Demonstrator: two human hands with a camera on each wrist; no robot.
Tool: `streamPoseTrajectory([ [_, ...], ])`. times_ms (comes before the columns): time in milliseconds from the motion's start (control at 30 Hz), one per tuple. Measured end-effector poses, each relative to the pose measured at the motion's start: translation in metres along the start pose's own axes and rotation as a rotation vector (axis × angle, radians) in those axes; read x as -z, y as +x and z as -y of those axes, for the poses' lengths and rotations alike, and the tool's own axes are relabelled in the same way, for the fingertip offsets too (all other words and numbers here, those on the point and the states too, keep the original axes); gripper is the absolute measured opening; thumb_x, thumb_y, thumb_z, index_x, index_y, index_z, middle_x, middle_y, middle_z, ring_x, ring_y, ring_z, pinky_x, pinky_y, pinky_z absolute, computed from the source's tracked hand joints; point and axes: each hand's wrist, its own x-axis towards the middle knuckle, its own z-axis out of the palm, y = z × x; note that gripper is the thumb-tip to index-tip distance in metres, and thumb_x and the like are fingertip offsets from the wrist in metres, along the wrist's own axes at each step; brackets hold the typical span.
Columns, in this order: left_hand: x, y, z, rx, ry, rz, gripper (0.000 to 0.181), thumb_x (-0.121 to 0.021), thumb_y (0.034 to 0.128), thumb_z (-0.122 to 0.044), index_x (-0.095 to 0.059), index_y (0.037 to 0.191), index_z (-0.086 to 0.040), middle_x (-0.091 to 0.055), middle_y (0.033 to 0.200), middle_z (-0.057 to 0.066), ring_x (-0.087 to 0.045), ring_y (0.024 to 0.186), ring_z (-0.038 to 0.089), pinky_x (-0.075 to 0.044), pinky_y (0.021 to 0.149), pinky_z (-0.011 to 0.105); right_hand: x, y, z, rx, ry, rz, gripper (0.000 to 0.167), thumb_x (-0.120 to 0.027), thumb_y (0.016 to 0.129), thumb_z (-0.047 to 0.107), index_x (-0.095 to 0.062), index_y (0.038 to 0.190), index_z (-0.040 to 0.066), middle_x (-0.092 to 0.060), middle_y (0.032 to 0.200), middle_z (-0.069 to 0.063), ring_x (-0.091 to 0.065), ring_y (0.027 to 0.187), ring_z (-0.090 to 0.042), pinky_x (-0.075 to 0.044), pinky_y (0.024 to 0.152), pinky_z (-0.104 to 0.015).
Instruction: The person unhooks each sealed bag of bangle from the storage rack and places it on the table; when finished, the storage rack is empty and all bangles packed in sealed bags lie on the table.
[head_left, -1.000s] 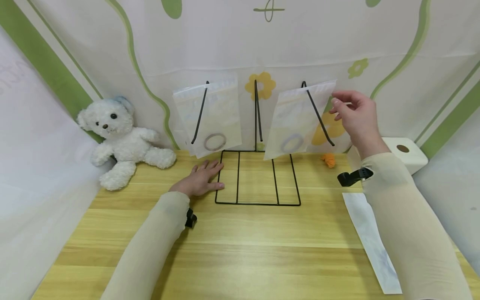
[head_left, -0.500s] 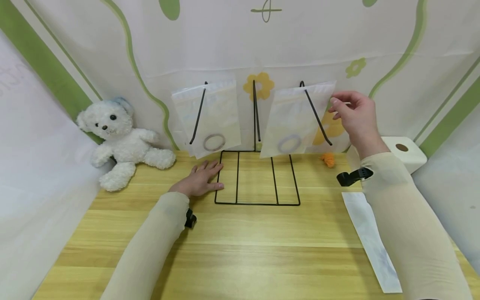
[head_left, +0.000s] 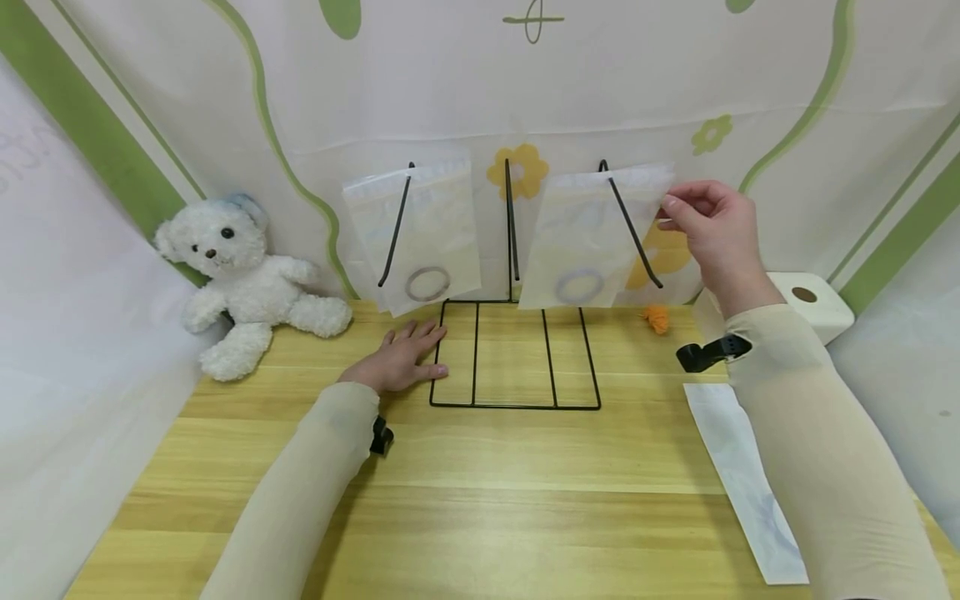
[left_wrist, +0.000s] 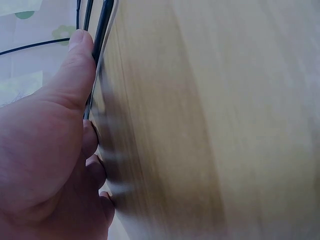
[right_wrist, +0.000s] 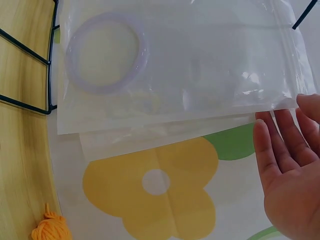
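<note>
Pinches with the right hand [head_left: 712, 229] the right edge of a translucent bag [head_left: 573, 237], near its upper corner, with the thumb at the front and the fingers reaching behind. Shows this bag hanging at the right hook [head_left: 635, 232] of a black wire rack [head_left: 515, 407], with a pale lilac ring [right_wrist: 102, 90] low inside. Reveals, from the right wrist, another translucent layer [right_wrist: 160, 137] behind the bag, sticking out past its edge.

Rests the left hand [head_left: 393, 365] on the wooden surface [head_left: 525, 500], with fingers straight and spread, and with thumb and forefinger crossing the left bar of the rack's base. Has, just above those fingers in the head view, a second bag [head_left: 435, 221] at the left hook [head_left: 396, 232], with a pinkish ring [head_left: 408, 286] low inside. Has a middle hook [head_left: 512, 218] between the two bags.

Includes, left of the rack, a white teddy bear [head_left: 247, 279] sitting in front of a flower-printed backdrop [head_left: 600, 75]. Includes, to the right, an orange yarn bundle [head_left: 657, 319], a white box [head_left: 821, 317] with a round hole, partly hidden behind the right arm, and a pale strip [head_left: 742, 483] lying partly under the right sleeve [head_left: 832, 467] in the head view.
</note>
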Motion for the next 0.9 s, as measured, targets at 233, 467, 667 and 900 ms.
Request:
streamPoseTrajectory([
  [233,0.012,-0.013,-0.021,-0.011,-0.033,0.021,0.092,-0.060,0.1051,-0.062,-0.019,0.175,-0.019,-0.007,0.183,0.016,0.005,0.168,0.049,0.004,0.132,0.073,0.000,0.001,0.002,-0.004,0.033,0.003,0.012,-0.078,0.098,0.002,-0.074,0.108,0.007,-0.079,0.091,0.003,-0.076,0.078,-0.011,-0.064,0.077,-0.019],
  [467,0.005,-0.004,-0.007,-0.009,-0.016,0.010,0.098,-0.056,0.0998,-0.075,-0.019,0.175,-0.025,-0.007,0.184,0.013,0.003,0.168,0.047,0.005,0.132,0.072,0.000,0.001,0.004,0.014,0.039,0.003,0.011,-0.080,0.096,0.004,-0.077,0.106,0.005,-0.079,0.092,0.002,-0.077,0.078,-0.011,-0.064,0.077,-0.019],
  [667,-0.001,0.002,0.003,-0.006,-0.019,0.001,0.101,-0.054,0.0966,-0.081,-0.018,0.175,-0.028,-0.006,0.184,0.008,0.004,0.170,0.042,0.007,0.134,0.068,0.002,0.001,0.005,0.035,0.057,-0.011,0.013,-0.084,0.092,0.005,-0.078,0.104,0.005,-0.079,0.090,0.001,-0.077,0.077,-0.011,-0.063,0.077,-0.017],
  [900,0.001,-0.001,-0.002,0.015,-0.025,0.009,0.092,-0.059,0.1027,-0.068,-0.018,0.175,-0.029,-0.005,0.184,0.005,0.005,0.170,0.040,0.007,0.134,0.067,0.002,0.000,0.007,0.064,0.050,-0.028,0.013,-0.086,0.090,0.003,-0.079,0.101,0.004,-0.080,0.089,0.002,-0.076,0.079,-0.010,-0.062,0.077,-0.016],
])
